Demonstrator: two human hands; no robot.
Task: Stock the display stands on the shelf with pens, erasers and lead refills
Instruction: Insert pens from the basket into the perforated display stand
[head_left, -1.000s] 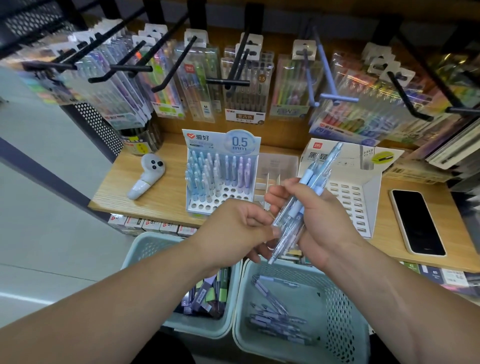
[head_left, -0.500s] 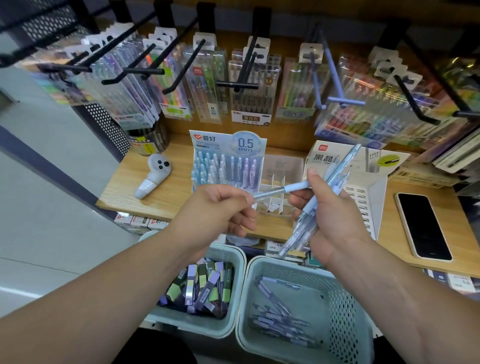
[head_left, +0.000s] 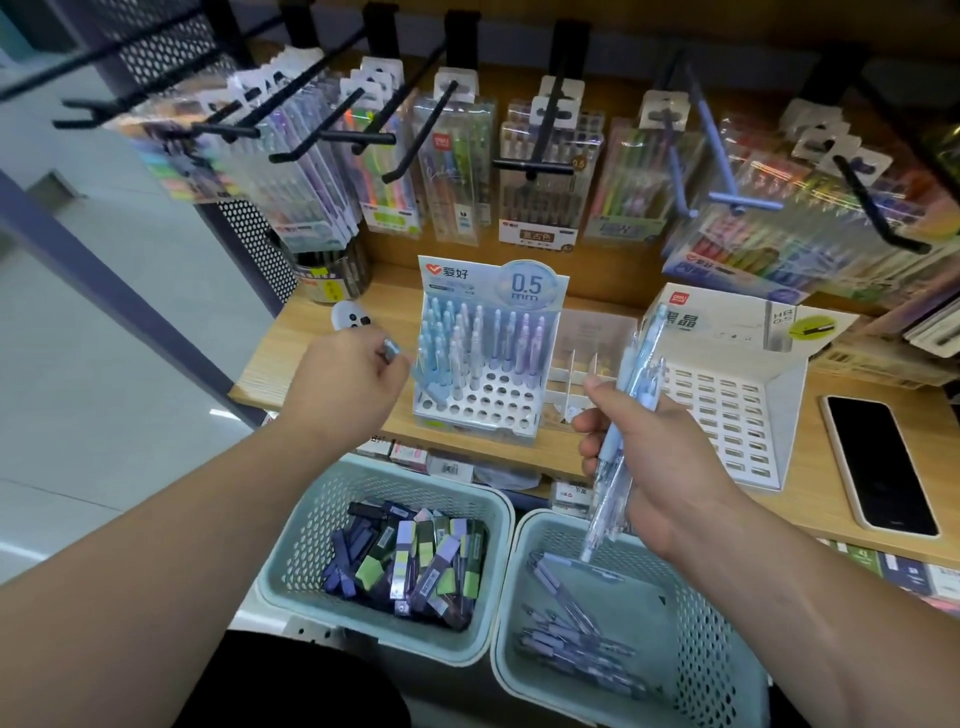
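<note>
Beneath shelf (head_left: 280, 358): refill basket (head_left: 322, 519), pen basket (head_left: 701, 639); left grip (head_left: 343, 379), right grip (head_left: 644, 457) around pens (head_left: 638, 374).

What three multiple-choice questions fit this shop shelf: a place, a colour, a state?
1. Where is the phone? A in a basket; B flat on the wooden shelf; C on a hook.
2. What colour is the basket with loose pens? A red; B black; C pale teal.
3. What is the right hand doing? A gripping a bundle of pens; B hanging empty; C pressing a box.
Key: B, it lies on wood at far right; C, its mesh wall is teal; A, it curls round several pens.
</note>
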